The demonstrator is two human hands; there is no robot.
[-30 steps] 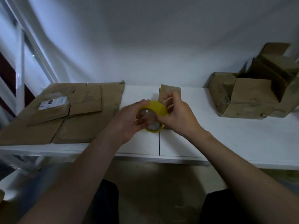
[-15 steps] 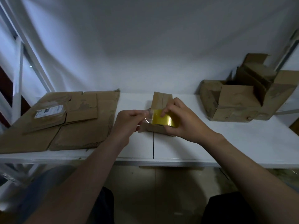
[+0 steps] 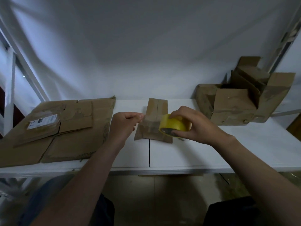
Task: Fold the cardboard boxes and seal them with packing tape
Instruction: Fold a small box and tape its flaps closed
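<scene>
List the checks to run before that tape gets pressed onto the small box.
1. Right hand grips the yellow tape roll: ok.
2. Left hand pinches the tape strip by its free end: ok.
3. Small cardboard box top flaps meet at the seam: ok.
4. Strip already touching the box: cannot tell.
5. Box steadied on the white table: not ok, neither hand holds it.

small box (image 3: 155, 121) at table (image 3: 228, 154) centre, flattened cardboard (image 3: 65, 128) left, opened boxes (image 3: 241, 101) right, tape roll (image 3: 173, 124) before the small box
</scene>
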